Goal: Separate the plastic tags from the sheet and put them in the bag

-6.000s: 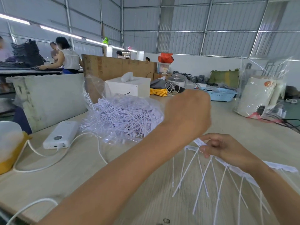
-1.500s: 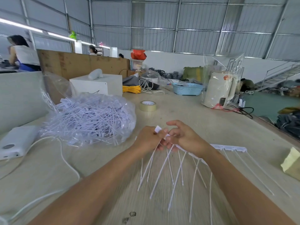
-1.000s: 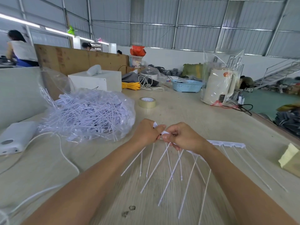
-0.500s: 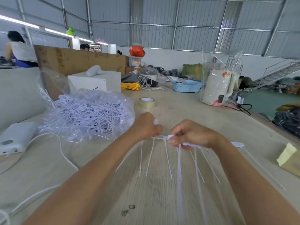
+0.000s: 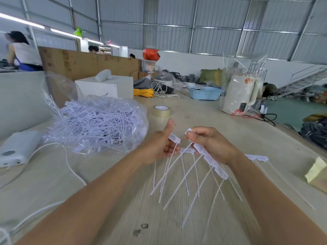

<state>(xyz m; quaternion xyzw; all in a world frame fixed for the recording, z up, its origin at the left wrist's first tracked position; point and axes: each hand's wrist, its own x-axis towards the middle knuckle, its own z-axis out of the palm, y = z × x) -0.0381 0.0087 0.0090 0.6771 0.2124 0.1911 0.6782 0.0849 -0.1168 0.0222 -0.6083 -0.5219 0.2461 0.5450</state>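
Both hands hover over the middle of the pale wooden tabletop (image 5: 203, 112), its grain running in fine lines. The left hand (image 5: 160, 147) has its thumb stuck straight up while its curled fingers pinch a small bunch of loose tags (image 5: 174, 138), thin white plastic strips with flat rectangular heads and long stiff tails hanging down; how many it holds cannot be told. The right hand (image 5: 210, 144) grips the sheet (image 5: 212, 161), a narrow white plastic strip of joined heads with about six tails fanning downward, and its fingertips pinch the topmost head. The two hands are just beside each other, nearly touching. Toward the left edge lies the bag (image 5: 99, 121), clear crinkled plastic, bulging with a tangled heap of white tags too many to count. One more short strip (image 5: 258, 157) lies flat on the tabletop behind the right wrist. A roll of tan tape (image 5: 161, 111) sits beyond the hands, and a white power bank (image 5: 17, 147) with a white cable (image 5: 70, 165) rests near the left edge.
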